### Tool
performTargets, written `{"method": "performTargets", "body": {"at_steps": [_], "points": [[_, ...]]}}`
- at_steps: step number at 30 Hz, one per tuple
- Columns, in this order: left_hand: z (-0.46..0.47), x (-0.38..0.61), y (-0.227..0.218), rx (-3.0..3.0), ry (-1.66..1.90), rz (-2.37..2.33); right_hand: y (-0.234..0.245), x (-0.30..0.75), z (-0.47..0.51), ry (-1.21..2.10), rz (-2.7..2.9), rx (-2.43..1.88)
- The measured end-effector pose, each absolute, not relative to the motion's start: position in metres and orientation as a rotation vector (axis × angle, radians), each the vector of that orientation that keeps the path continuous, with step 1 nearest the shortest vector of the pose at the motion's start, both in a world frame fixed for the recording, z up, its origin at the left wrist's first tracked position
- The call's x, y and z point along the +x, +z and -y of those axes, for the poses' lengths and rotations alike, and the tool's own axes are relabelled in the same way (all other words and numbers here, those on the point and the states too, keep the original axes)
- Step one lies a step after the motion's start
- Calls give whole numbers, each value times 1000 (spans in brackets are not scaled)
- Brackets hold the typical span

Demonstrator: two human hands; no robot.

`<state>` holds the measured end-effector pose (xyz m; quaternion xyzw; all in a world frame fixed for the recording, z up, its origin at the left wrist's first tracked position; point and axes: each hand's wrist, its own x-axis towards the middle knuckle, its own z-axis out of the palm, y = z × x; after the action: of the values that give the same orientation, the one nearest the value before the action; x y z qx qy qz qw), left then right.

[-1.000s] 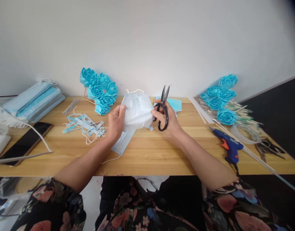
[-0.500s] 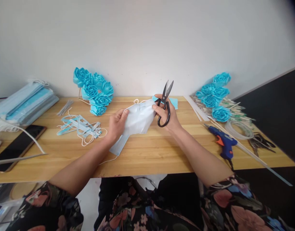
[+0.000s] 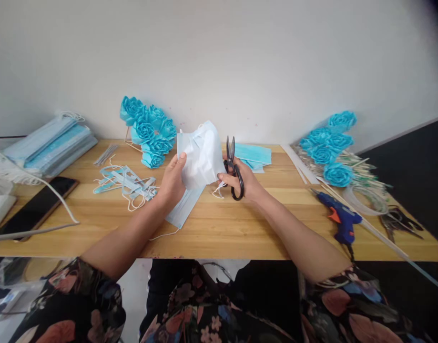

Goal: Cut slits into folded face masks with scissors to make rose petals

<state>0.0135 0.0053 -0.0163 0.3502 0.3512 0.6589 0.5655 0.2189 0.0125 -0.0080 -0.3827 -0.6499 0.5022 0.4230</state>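
My left hand grips the left edge of a pale blue face mask, held upright above the wooden table. My right hand holds black scissors with the blades pointing up and nearly closed, and its fingers also pinch the mask's right edge. Another mask lies flat on the table below my left hand.
Blue mask roses lean at the back left, more roses with sticks at the right. Cut strips and ear loops lie left, beside a stack of masks and a phone. A blue glue gun lies right. Folded masks lie behind.
The mask has been turned upright and raised between both hands. The scissors' blades have come nearly together and the right hand has shifted slightly left.
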Motion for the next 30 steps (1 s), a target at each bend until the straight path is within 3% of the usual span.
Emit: {"method": "performTargets", "body": {"at_steps": [7,13,19,24,30], "points": [[-11,5,-15,759,1436,-901,1,231,-17,1273,1802,-938],[-1,5,-11,847,1069,-967,17,257,-29,991,1451,-906],[8,12,-12,1015,885,-1032,25,250,-14,711,1740,-825],[8,14,-10,1118,855,-1049,12,234,-10,733,1953,-881],[3,7,-9,1271,653,-996,13,253,-26,723,1703,-974]]}}
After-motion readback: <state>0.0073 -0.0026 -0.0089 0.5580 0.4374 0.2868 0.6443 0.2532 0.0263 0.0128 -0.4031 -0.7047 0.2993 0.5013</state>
